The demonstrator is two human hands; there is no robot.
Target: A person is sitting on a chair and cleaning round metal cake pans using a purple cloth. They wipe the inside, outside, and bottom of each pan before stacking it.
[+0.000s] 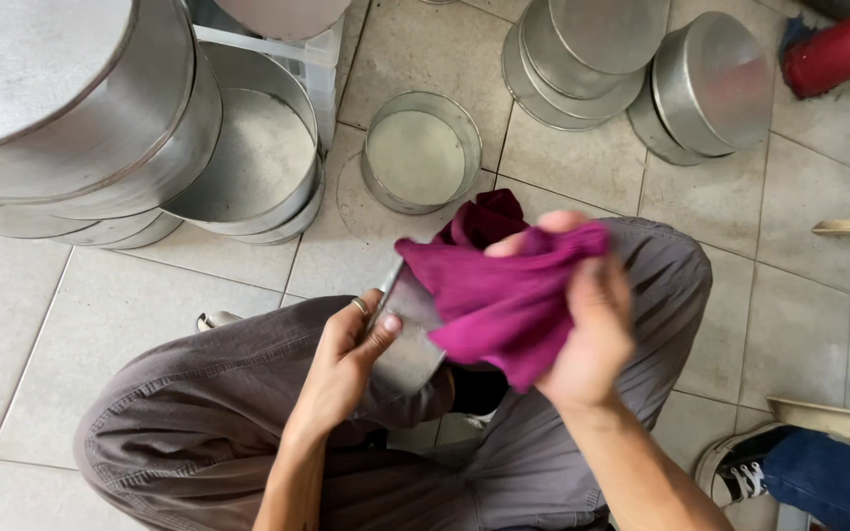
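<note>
Round metal tin [410,339] gripped at its rim by left hand [346,359], fingers wrapped tight, above grey-trousered lap [199,423]. Magenta cloth [509,295] bunched in closed right hand [587,339], pressed against tin's upper side. Beyond tin, open empty tin [420,152] on tiled floor [799,315].

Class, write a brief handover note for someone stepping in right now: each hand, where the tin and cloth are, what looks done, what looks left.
Left hand: grips a small round metal tin over the lap, tilted.
Right hand: presses a magenta cloth against the tin's open end.
Done: cannot tell how much is wiped.
Left: one open tin sits on the tiled floor ahead; stacked tins stand at left, with more beyond.
</note>
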